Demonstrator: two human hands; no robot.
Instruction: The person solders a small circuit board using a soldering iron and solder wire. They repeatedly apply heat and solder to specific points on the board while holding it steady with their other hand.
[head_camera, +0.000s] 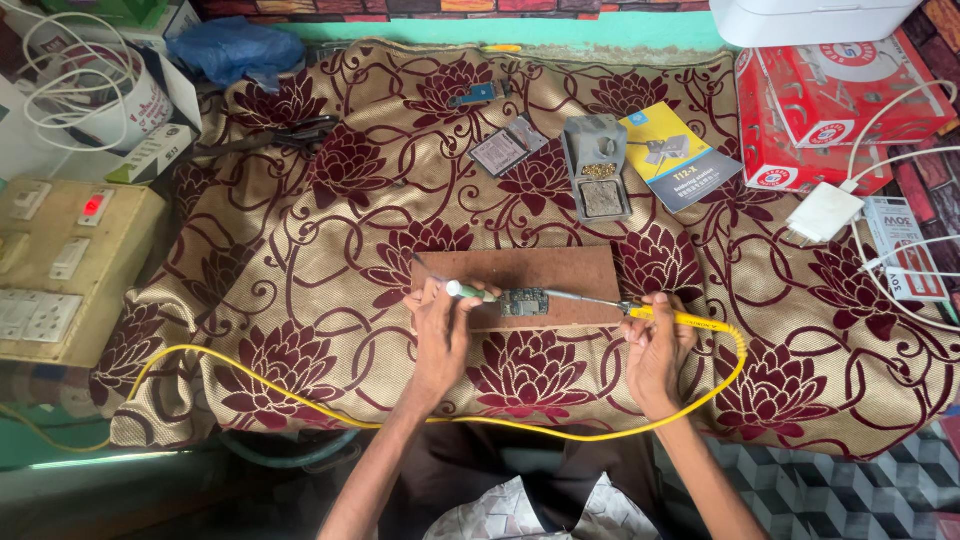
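Left hand (440, 325) w/ green-tipped tool (468, 291), right hand (655, 340) w/ yellow soldering iron (640, 308), both over circuit board (523, 301) on brown mat (560, 268).

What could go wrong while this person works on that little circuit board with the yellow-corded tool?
The metal tip of the yellow-handled soldering iron in the right hand lies close to the left hand, so a slip might burn the fingers. The yellow cord loops across the patterned maroon and gold cloth; snagging it could jerk the iron off the small green circuit board.
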